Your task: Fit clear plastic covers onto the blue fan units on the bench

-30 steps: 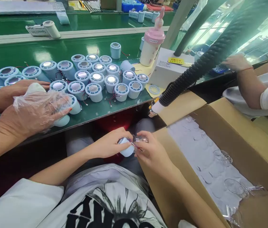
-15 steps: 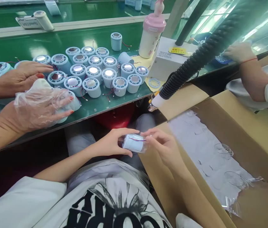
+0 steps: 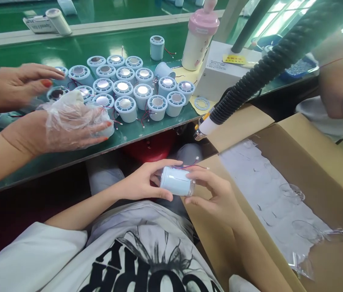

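Note:
Low over my lap, a light blue cylinder (image 3: 175, 181) lies on its side, with clear plastic showing at its right end. My left hand (image 3: 147, 180) is wrapped around its left end, thumb below and fingers above. The fingers and thumb of my right hand (image 3: 215, 190) grip the right end. Thin red and dark wires (image 3: 197, 165) with small white plugs stick out above the cylinder. Several similar blue cylinders (image 3: 125, 108) stand on the green table (image 3: 98, 160), most with round metallic centres facing up and wires trailing.
At left, a co-worker's gloved hand (image 3: 77, 121) and bare hand (image 3: 22, 87) reach over the cylinders. An open carton (image 3: 284, 156) with white lining and clear plastic pieces stands at right. A black ribbed hose (image 3: 244, 89) hangs beside a pink-lidded bottle (image 3: 200, 38). Another person's arm (image 3: 332, 69) is far right.
The blue cylinder has turned in my hands; its wires now stand above it instead of across its side. My right fingers have spread around its end. The co-worker's gloved hand has moved right.

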A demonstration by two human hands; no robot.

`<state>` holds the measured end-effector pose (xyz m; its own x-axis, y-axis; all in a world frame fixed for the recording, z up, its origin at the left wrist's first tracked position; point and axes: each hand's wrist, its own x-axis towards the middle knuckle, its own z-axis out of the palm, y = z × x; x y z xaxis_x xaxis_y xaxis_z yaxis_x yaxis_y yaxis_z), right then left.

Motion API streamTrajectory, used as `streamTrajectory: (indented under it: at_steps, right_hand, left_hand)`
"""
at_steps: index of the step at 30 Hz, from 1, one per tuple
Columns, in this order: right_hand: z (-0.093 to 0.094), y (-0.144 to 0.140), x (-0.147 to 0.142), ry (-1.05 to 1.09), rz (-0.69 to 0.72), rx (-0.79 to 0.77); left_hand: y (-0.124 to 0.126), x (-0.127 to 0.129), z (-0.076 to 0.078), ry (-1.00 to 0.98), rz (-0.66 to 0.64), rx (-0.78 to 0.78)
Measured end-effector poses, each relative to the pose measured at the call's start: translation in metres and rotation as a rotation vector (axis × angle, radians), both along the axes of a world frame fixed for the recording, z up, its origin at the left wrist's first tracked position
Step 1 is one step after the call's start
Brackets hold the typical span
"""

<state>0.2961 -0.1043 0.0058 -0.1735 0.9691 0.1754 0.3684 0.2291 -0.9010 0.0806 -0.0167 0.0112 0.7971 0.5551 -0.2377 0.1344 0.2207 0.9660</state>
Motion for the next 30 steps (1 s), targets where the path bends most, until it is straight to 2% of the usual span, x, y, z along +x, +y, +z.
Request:
streamTrajectory:
  at_steps: [3, 8, 12, 15, 25, 30]
  right_hand:
    - [0.002, 0.0, -0.001, 0.118, 0.0, -0.068]
    - [0.003, 0.0, -0.003, 0.214, -0.005, -0.132]
    - [0.002, -0.002, -0.003, 0.182, -0.021, -0.144]
    - [0.001, -0.004, -0.003, 0.117, -0.029, -0.093]
    - [-0.001, -0.005, -0.001, 0.183, -0.01, -0.078]
    - [0.0, -0.005, 0.0, 0.215, -0.018, -0.104]
  left_hand:
    - [0.001, -0.003, 0.003, -0.037, -0.028, 0.049]
    - [0.002, -0.003, 0.002, -0.056, -0.024, -0.012]
    - [0.001, -0.004, 0.002, -0.021, -0.003, -0.063]
    - [0.001, -0.005, 0.002, -0.028, -0.002, -0.066]
    - [-0.002, -0.01, 0.011, -0.001, 0.033, 0.178]
    - [-0.004, -0.015, 0.014, -0.02, 0.063, 0.223]
